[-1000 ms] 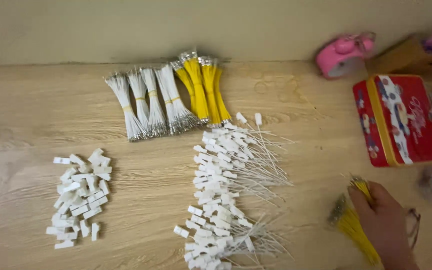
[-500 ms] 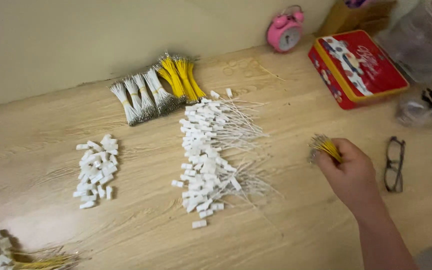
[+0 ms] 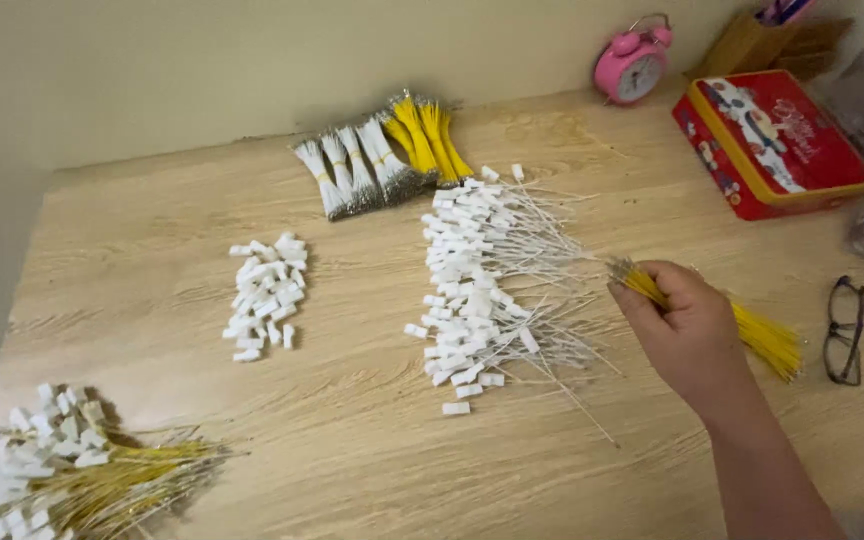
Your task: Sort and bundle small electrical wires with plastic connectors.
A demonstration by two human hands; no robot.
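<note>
- Gripping a bundle of yellow wires [image 3: 767,338] in the right hand [image 3: 690,330], fingers [image 3: 642,308] closed round it near its bare metal tips, the yellow tail trailing off to the right over the counter [image 3: 352,440].
- Hovering just right of the pile of white-tagged thin wires [image 3: 492,280], tips pointing towards it.
- Left hand not in view.
- Lying further back: tied bunches of white wires [image 3: 352,175] and yellow wires [image 3: 427,135] side by side near the wall.
- Resting apart to the left: a small heap of loose white connectors [image 3: 267,295]; at the near left corner, a mound of finished yellow pieces with white ends [image 3: 72,475].
- Best handled, by the look of it, with a firm pinch close to the tips so the strands stay level and none slides out.
- Worth keeping the bundle clear of the spread white wires to avoid snagging them.
- Off to the right: a red tin [image 3: 772,140], a pink alarm clock [image 3: 632,65] and spectacles [image 3: 845,330], well clear.
</note>
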